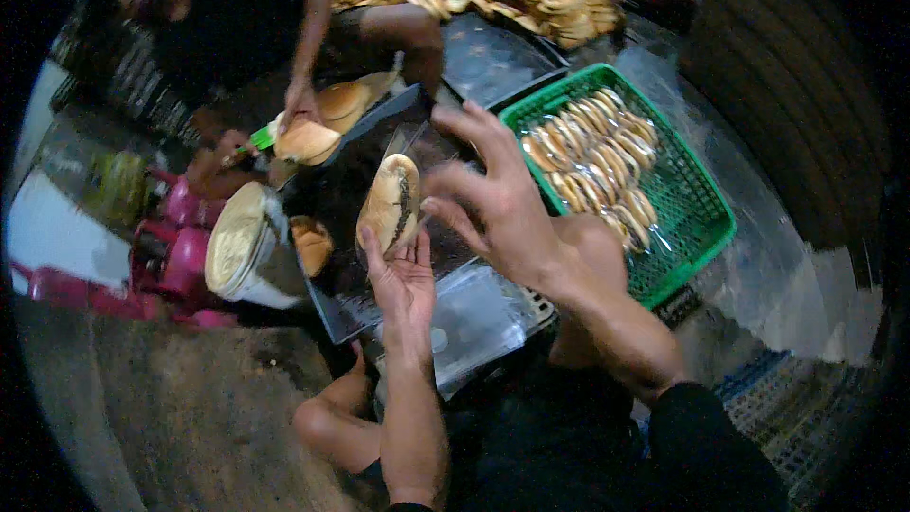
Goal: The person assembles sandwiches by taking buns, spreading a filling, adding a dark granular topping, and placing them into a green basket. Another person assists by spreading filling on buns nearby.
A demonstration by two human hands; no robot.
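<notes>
The dark tray [346, 301] lies below; the right hand [502, 201] looks bare, fingers spread; the left hand [406, 286] grasps, between thumb and fingers, the bun [383, 201] held over that tray; too tight a squeeze could push out its dark filling [406, 201], too slack a hold could drop everything.

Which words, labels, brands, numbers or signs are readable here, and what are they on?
None that I can read.
Filled bun in the left hand: no lettering visible.
Wrapped buns in the green basket: too small and glossy to make out any print.
Clear plastic below the hands: a pale round spot, too blurred to read.
White tub: no legible lettering.
</notes>
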